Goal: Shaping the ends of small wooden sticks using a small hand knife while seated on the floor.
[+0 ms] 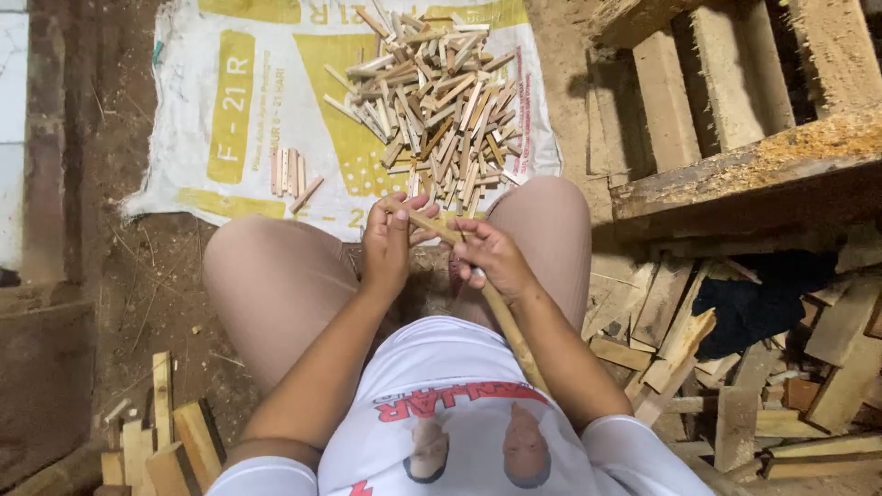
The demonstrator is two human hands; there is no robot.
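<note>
While the left hand (386,246) and the right hand (491,259) sit close together between the knees, both are closed around one long wooden stick (478,276). The stick runs on a slant: its far tip pokes out above the left hand's fingers, and its near end passes under the right forearm toward the white shirt (459,413). The left hand grips near the tip; the right hand clamps just behind it. Whether the right hand also holds a blade I cannot tell.

As for progress, judging from how things lie, a good share looks done: a big heap of short cut sticks (436,101) is piled on the sack ahead, and a small neat row of pale sticks (289,172) lies apart to its left. The long stick in hand is uncut along most of its length, so there is more to come off it, and rough offcuts (735,367) lie stacked at the right and more scraps (152,441) at the lower left.

Now the packaging: the only one is a woven white sack (184,138) spread flat on the dirt floor (156,276), printed with yellow blocks and some red lettering along its right edge. A sawdust-covered wooden pallet (735,119) stands at the upper right, with a dark cloth (753,303) below it.
</note>
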